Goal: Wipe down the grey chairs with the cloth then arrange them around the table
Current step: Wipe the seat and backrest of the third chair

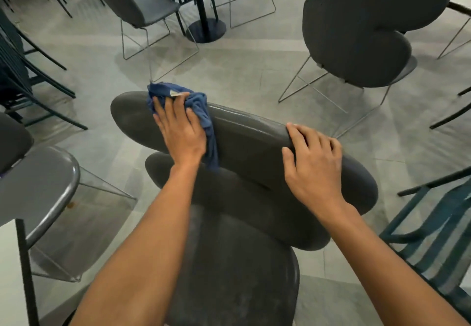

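A grey padded chair (244, 147) stands right below me, its lobed backrest running from left to right across the middle of the view. My left hand (179, 129) presses a crumpled blue cloth (201, 111) flat onto the top left part of the backrest. My right hand (313, 162) grips the top edge of the same backrest further right, fingers curled over it. A shiny wet streak shows on the backrest between the two hands. The seat below looks dusty.
A second grey chair (362, 32) stands at the upper right, a third (135, 4) at the upper left beside a black table pedestal (205, 28). A grey seat (38, 185) is at the left. Dark slatted metal chairs (433, 236) stand at the right and left edges.
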